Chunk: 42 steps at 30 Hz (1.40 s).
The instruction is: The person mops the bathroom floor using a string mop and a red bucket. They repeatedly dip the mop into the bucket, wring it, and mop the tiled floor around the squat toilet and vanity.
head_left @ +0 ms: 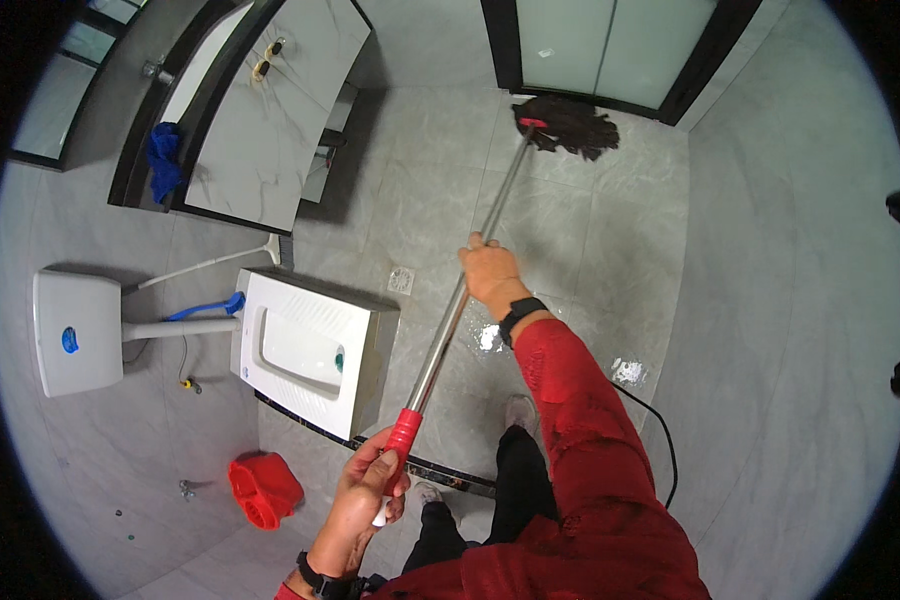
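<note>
A long mop (444,345) with a metal pole runs from my body up to the far end of the floor. Its red grip end is wrapped by my left hand (362,490), low in the view. Farther up the pole, my right hand (491,271) is closed around the bare metal. The dark, stringy mop head (575,128) lies spread on the grey tiles, against the foot of the frosted glass door (610,50).
A white squat toilet (305,350) stands on a raised step at left, below a wall cistern (78,335). Beyond it are a marble-fronted vanity (260,130) with a blue cloth (164,162) and a long-handled brush (205,264). A red bucket (266,490) sits lower left; a black cable (670,440) lies right.
</note>
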Available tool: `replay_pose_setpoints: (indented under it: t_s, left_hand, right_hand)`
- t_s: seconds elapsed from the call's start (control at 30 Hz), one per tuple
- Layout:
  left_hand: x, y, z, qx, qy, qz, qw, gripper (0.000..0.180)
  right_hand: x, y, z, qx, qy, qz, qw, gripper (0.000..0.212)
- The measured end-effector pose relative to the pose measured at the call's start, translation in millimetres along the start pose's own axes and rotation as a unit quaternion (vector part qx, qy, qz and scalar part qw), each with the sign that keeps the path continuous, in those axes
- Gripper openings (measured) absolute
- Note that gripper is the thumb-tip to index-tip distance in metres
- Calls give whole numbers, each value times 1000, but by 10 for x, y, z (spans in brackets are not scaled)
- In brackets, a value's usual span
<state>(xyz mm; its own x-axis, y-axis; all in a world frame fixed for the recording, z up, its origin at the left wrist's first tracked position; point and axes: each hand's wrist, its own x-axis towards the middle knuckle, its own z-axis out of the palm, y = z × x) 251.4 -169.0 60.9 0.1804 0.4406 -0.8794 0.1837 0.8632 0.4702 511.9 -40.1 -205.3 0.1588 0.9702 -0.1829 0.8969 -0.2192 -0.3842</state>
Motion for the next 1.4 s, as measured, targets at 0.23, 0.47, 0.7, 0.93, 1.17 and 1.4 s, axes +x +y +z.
replay_pose_setpoints:
  t_s: [0.23, 0.47, 0.7, 0.93, 1.17, 1.4]
  left_hand:
    - [-191, -260, -268, -23, 71, 1, 997, 34]
    - [-868, -313, -516, 106, 88, -85, 987, 35]
    - [-1679, -63, -881, 197, 25, -168, 966, 55]
    - [-1777, 252, -1216, 229, -92, -230, 941, 56]
    - [-1079, 431, -1120, 332, -166, -178, 911, 56]
    - [-153, 143, -669, 187, -194, -70, 960, 54]
  right_hand:
    - [219, -890, 261, -38, -77, -70, 994, 31]
    - [-399, -1541, 355, 68, -5, -138, 988, 22]
    - [-1147, -1616, 64, 162, 28, -177, 970, 27]
    - [-1739, -1458, -169, 166, 43, -120, 978, 30]
    - [-1893, -1069, -170, 129, 134, -13, 983, 33]
    - [-1397, -259, 82, 83, 197, 10, 977, 25]
